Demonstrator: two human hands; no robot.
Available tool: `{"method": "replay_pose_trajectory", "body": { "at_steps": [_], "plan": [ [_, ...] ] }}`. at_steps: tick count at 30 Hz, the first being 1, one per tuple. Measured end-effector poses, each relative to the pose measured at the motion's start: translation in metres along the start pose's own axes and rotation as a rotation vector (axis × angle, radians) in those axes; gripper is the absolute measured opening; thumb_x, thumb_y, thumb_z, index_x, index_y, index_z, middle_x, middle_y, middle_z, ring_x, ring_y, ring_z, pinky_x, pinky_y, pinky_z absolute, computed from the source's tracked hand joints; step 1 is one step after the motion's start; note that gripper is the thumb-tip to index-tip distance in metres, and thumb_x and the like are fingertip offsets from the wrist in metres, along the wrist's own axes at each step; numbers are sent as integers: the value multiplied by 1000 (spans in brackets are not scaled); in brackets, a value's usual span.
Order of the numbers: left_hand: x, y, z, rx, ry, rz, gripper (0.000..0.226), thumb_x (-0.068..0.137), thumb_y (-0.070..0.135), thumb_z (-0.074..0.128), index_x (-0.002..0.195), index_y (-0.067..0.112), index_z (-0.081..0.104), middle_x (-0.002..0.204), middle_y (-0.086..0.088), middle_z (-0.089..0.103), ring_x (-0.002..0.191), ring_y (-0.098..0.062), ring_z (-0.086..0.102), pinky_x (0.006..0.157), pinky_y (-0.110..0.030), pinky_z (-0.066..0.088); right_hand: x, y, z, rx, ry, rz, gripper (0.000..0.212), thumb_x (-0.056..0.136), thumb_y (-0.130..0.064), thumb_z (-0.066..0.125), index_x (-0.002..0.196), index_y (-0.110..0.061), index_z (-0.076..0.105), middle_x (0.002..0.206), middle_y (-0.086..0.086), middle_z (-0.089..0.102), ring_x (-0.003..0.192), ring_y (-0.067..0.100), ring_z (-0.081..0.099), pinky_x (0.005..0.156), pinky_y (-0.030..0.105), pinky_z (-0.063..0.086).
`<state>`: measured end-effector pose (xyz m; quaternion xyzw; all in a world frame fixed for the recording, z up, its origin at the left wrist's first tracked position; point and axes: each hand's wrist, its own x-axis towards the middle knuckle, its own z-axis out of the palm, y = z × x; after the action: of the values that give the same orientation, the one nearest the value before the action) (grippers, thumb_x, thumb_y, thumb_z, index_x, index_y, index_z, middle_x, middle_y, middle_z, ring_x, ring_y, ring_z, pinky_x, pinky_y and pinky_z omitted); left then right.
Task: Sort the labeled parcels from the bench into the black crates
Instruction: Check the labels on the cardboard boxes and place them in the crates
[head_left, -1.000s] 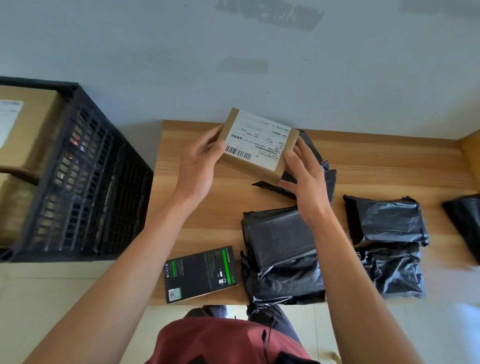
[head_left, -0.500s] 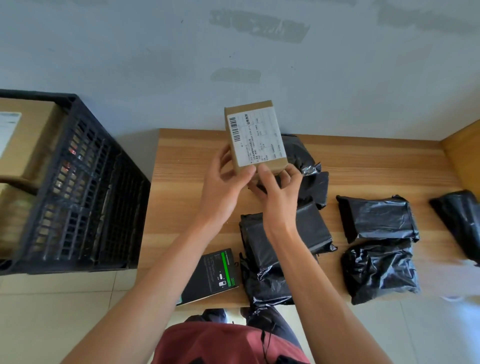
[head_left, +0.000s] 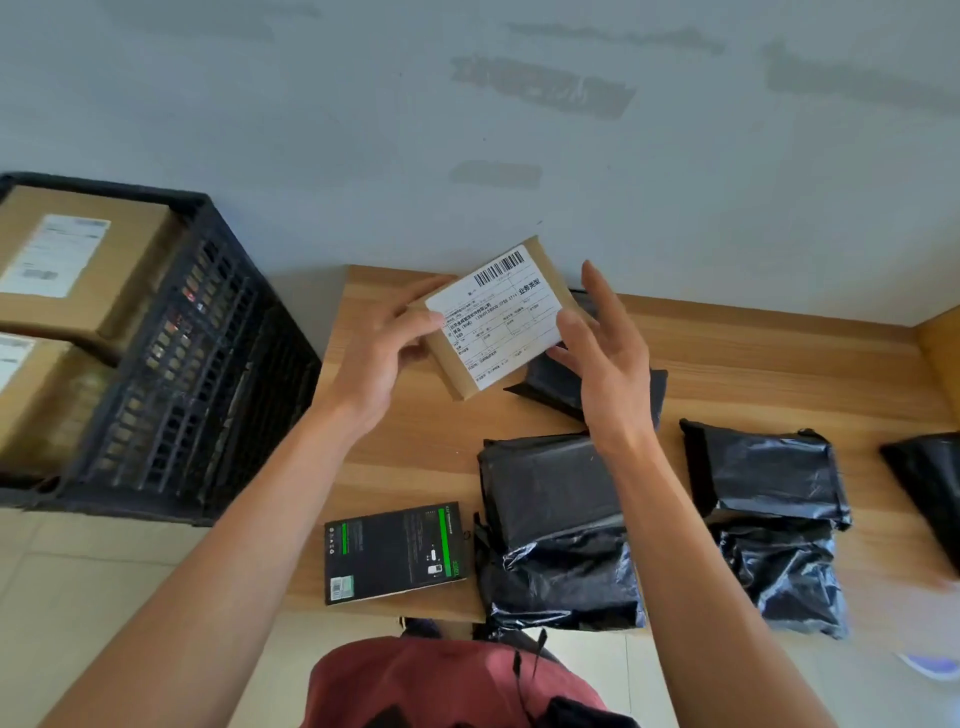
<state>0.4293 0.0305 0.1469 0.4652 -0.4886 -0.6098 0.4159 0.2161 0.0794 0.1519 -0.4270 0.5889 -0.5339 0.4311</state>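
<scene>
I hold a small brown cardboard box with a white barcode label above the far part of the wooden bench. My left hand grips its left side. My right hand touches its right edge with the thumb, fingers spread upward. A black crate stands on the floor to the left and holds two labeled cardboard boxes. Several black plastic-wrapped parcels lie on the bench under my arms.
A flat black box with green stripes lies at the bench's front left corner. More black bags sit to the right, one at the frame's edge. A grey wall backs the bench. Tiled floor surrounds it.
The box has been turned in my hands, from upright to tilted with the barcode at the upper right. My right hand has loosened from its underside to its right edge, fingers now spread.
</scene>
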Motion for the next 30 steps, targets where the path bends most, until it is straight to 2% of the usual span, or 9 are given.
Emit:
{"method": "replay_pose_trajectory", "body": {
  "at_steps": [4, 7, 10, 12, 15, 19, 23, 26, 30],
  "plan": [
    [-6, 11, 6, -29, 136, 23, 75, 75, 51, 72, 140, 16, 60, 124, 4, 73, 113, -15, 68, 89, -37, 51, -2, -8, 3, 20, -55, -15, 49, 100, -25, 66, 148, -26, 56, 131, -9, 72, 126, 14, 65, 109, 50, 51],
    [-16, 11, 14, 22, 285, 62, 75, 83, 52, 76, 147, 23, 51, 133, 9, 67, 124, -9, 64, 105, -41, 52, -8, -12, 9, 132, 6, -12, 37, 103, -13, 62, 132, -37, 62, 125, -13, 74, 121, 7, 67, 107, 45, 54],
    [-35, 4, 25, 113, 447, 137, 58, 92, 40, 76, 144, 28, 55, 134, 14, 64, 128, -3, 58, 115, -42, 45, -12, -9, 15, 201, 95, 7, 41, 104, -17, 63, 144, -25, 58, 129, -11, 73, 121, 5, 66, 105, 40, 56],
    [-48, -3, 34, 188, 482, 206, 48, 91, 36, 77, 136, 30, 61, 133, 11, 66, 128, -5, 59, 111, -42, 47, -15, -6, 19, 198, 108, 5, 50, 104, -24, 64, 152, -19, 52, 135, -7, 70, 127, 7, 64, 108, 43, 54],
    [-61, -15, 41, 214, 473, 268, 47, 91, 34, 78, 134, 29, 61, 135, 4, 67, 130, -14, 60, 105, -42, 53, -20, -1, 28, 180, 98, -13, 50, 101, -32, 66, 149, -23, 54, 138, -7, 68, 131, 11, 61, 109, 46, 52],
    [-77, -15, 33, 150, 569, 264, 47, 95, 18, 75, 139, 15, 60, 134, -3, 68, 125, -13, 64, 101, -30, 55, -25, 3, 40, 162, 18, -65, 43, 105, -21, 61, 147, -18, 55, 139, -6, 67, 129, 6, 61, 105, 28, 53],
    [-101, -10, 8, 126, 692, 284, 40, 97, 4, 69, 135, 11, 61, 126, -1, 71, 122, -12, 66, 94, -18, 53, -34, 0, 60, 84, -139, -122, 41, 107, -16, 55, 149, -17, 57, 141, -12, 65, 132, 0, 57, 107, 20, 48],
    [-121, -13, -18, 118, 784, 294, 39, 97, 4, 68, 135, 10, 63, 126, 0, 72, 122, -14, 66, 95, -23, 56, -45, -1, 88, 46, -217, -158, 42, 108, -20, 56, 150, -18, 55, 144, -15, 62, 133, -6, 54, 106, 17, 47],
    [-153, -18, -69, 125, 936, 275, 38, 97, 8, 70, 133, 16, 66, 128, 4, 71, 123, -12, 65, 99, -33, 57, -66, -3, 146, 0, -313, -201, 43, 107, -28, 59, 149, -25, 53, 146, -16, 59, 136, -4, 52, 111, 27, 49]
  ]
}}
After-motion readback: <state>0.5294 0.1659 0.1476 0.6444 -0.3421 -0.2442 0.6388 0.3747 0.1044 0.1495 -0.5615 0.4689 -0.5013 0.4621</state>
